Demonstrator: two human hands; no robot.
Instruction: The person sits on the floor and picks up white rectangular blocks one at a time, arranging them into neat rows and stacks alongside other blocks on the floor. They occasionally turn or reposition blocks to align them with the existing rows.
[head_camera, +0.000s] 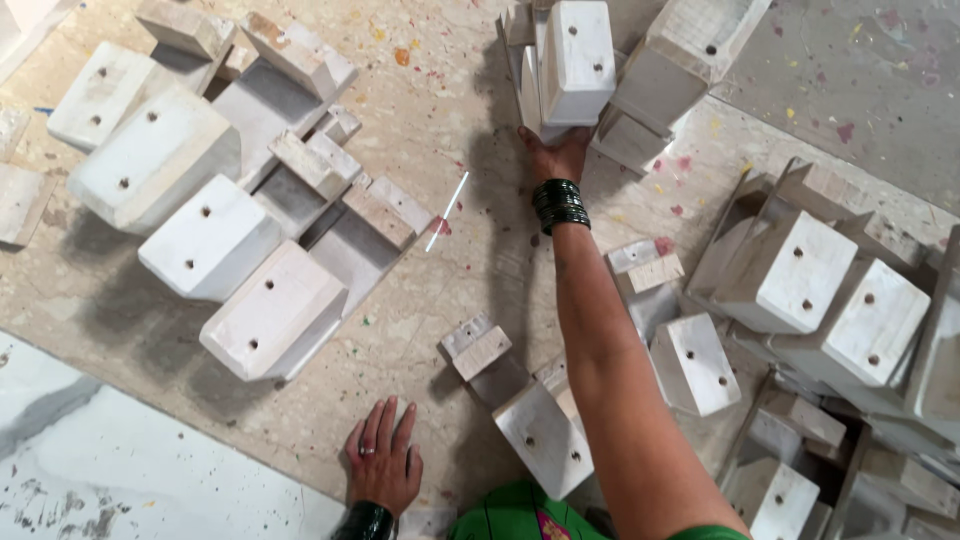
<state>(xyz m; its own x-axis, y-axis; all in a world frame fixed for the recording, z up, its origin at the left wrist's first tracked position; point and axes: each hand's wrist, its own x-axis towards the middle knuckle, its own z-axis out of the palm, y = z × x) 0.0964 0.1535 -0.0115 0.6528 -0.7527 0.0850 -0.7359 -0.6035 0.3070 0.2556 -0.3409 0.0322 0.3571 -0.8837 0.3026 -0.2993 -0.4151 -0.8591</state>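
Down at the floor's (440, 180) near edge, the left hand (382, 462) lies flat, fingers spread, holding nothing. Farther off, the right hand (556, 155) grips 1 white wooden block (577, 60) by the far edge.

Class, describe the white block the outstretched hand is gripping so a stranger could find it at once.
Follow the long right arm up the speckled floor to the right hand. It grips the upright white block at the top centre. Unlike the blocks lying flat around it, this one stands on end, showing two small holes.
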